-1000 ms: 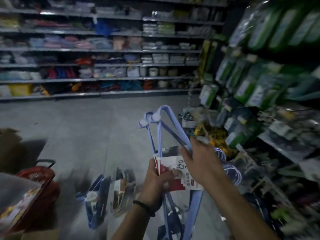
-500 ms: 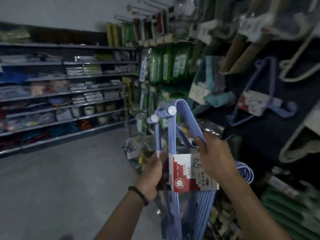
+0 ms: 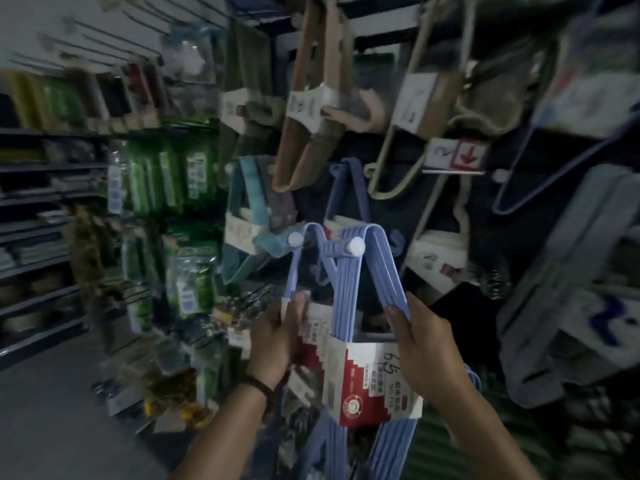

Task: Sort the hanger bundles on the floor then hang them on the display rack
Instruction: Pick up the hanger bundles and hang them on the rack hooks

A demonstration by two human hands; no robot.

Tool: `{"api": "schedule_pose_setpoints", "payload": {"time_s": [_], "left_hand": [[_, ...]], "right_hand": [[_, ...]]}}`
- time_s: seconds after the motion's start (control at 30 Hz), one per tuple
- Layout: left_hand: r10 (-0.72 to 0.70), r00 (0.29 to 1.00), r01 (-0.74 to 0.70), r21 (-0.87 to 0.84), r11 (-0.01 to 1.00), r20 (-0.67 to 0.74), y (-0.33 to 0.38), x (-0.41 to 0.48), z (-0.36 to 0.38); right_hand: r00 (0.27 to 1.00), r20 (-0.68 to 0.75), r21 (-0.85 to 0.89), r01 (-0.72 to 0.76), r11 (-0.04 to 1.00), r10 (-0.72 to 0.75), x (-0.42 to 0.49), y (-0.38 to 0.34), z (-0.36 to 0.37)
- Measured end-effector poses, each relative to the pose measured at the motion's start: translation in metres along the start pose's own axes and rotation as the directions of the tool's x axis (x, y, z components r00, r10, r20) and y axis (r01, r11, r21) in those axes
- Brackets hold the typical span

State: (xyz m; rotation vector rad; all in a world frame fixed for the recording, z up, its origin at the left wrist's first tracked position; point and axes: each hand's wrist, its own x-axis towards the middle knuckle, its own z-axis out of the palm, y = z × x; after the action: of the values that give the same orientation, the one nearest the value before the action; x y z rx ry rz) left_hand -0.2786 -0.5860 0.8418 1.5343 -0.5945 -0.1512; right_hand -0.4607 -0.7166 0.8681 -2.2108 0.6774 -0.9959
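The two bundles of light-blue plastic hangers (image 3: 349, 282) have been raised from over the floor to the dark display rack (image 3: 391, 209), which is now seen from 10 to 3 o'clock. The bundles have been drawn apart: one is gripped by the left hand (image 3: 277, 337) at 7 o'clock, the other by the right hand (image 3: 419, 344) at 5 o'clock. The red basket has been lost from view.

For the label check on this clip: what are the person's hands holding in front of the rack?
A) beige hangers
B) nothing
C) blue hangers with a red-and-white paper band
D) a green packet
C: the left hand and the right hand each have a grip on the blue hangers, which are wrapped in a red-and-white paper band; the beige hangers hang on the rack above.
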Motion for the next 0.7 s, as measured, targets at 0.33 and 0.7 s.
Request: {"api": "schedule_pose_setpoints", "payload": {"time_s": [0.33, 0.7], "left_hand": [[0.159, 0.975, -0.160, -0.004, 0.987, 0.157, 0.007, 0.056, 0.033], [0.002, 0.992, 0.022, -0.186, 0.982, 0.130, -0.020, 0.102, -0.016]], "right_hand": [[0.977, -0.207, 0.086, 0.063, 0.994, -0.044, 0.032, -0.010, -0.030], [0.892, -0.452, 0.458, 0.237, 0.857, -0.005, 0.058, -0.021, -0.021]]}}
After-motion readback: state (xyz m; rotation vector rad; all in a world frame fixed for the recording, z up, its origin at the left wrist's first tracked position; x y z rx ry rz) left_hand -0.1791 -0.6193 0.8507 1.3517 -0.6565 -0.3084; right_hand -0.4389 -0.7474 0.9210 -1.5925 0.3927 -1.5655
